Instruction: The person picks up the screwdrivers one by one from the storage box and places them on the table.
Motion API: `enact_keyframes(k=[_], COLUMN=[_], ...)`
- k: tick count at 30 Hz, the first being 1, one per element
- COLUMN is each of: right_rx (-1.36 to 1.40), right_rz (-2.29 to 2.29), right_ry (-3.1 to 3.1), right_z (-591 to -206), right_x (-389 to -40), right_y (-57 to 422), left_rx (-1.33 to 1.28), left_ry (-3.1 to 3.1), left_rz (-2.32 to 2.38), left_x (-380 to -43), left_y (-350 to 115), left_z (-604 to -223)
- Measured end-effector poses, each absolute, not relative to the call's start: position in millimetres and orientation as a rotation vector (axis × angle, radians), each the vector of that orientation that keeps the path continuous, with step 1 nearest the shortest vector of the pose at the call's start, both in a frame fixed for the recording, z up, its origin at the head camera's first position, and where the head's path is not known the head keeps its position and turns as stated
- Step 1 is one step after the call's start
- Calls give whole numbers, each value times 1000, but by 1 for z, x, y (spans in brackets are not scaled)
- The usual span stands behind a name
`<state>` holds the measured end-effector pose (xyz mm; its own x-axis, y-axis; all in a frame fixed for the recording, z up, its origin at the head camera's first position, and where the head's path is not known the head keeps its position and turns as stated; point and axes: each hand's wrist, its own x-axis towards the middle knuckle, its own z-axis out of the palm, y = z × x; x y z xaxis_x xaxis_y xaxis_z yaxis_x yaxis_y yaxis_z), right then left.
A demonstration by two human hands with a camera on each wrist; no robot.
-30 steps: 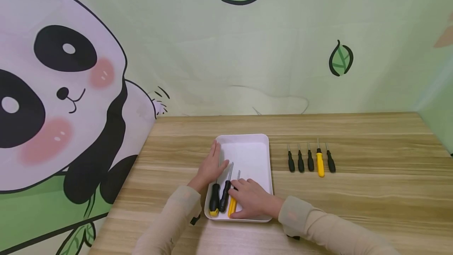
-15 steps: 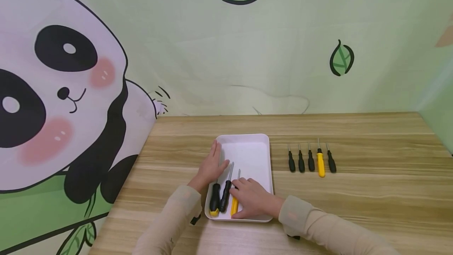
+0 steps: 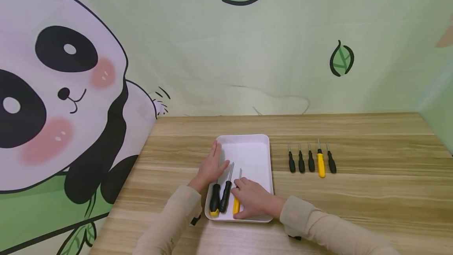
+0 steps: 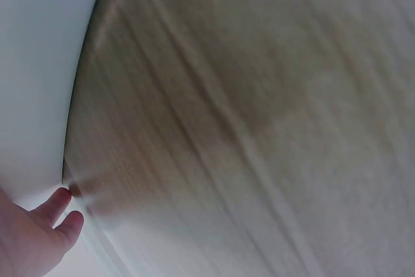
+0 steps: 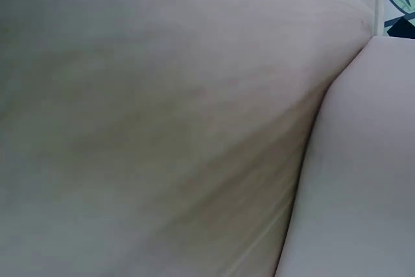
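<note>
A white tray point(image 3: 247, 150) sits on the wood-grain table. My left hand point(image 3: 209, 168) lies along its left rim, fingers straight and thumb reaching over the inside; in the left wrist view, the fingertips point(image 4: 70, 225) show by a pale wall. Inside the tray, my right hand point(image 3: 253, 196) grips the yellow handle of a screwdriver point(image 3: 236, 206), whose shank points away toward the back. To its left lie a black screwdriver point(image 3: 225, 196) and a black one with a yellow end point(image 3: 214, 200), roughly parallel. The right wrist view does not show the right hand.
Right of the tray, several smaller screwdrivers stand in a row, tips toward the back: black ones such as this screwdriver point(image 3: 291, 164), and one with a yellow handle point(image 3: 321, 164). Behind the table point(image 3: 382, 192) hangs a printed backdrop point(image 3: 269, 50) with a panda and leaves.
My right hand has shifted slightly to the right within the tray, bringing the yellow screwdriver along, so the gap to the black one beside it is wider. The left hand stays in place.
</note>
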<state>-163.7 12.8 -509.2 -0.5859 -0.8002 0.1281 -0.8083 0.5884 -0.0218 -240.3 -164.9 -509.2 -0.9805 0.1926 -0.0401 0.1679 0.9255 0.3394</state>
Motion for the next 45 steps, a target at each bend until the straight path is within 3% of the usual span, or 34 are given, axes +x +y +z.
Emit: enact_keyframes(k=[45], right_rx=[1365], right_rz=[154], right_ry=[-2720], right_z=[-487], right_x=[-174], right_y=[48], left_rx=[264], left_ry=[2974], left_rz=[547], left_x=[-242], left_y=[-166], left_z=[-511])
